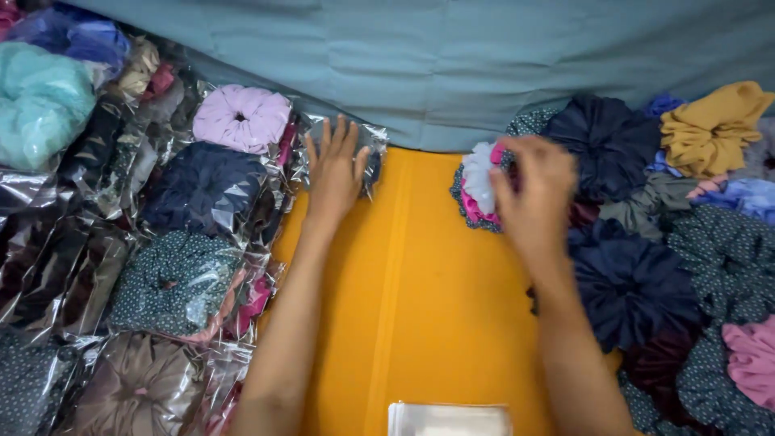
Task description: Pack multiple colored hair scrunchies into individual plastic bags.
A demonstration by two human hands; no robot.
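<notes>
My left hand (335, 173) lies flat, fingers spread, on a clear plastic bag (373, 153) that holds a dark scrunchie, at the far edge of the orange surface (420, 299). My right hand (533, 194) reaches into the loose pile on the right and touches a white scrunchie (478, 178) stacked with a pink one and a dotted dark one; whether the fingers grip it I cannot tell, because the hand is blurred.
Bagged scrunchies fill the left side, among them a lilac one (242, 117) and a navy one (202, 190). Loose scrunchies heap on the right: navy (626, 287), mustard (710, 125), pink (751, 359). A stack of empty clear bags (448, 420) lies at the near edge. Grey-blue cloth (452, 56) hangs behind.
</notes>
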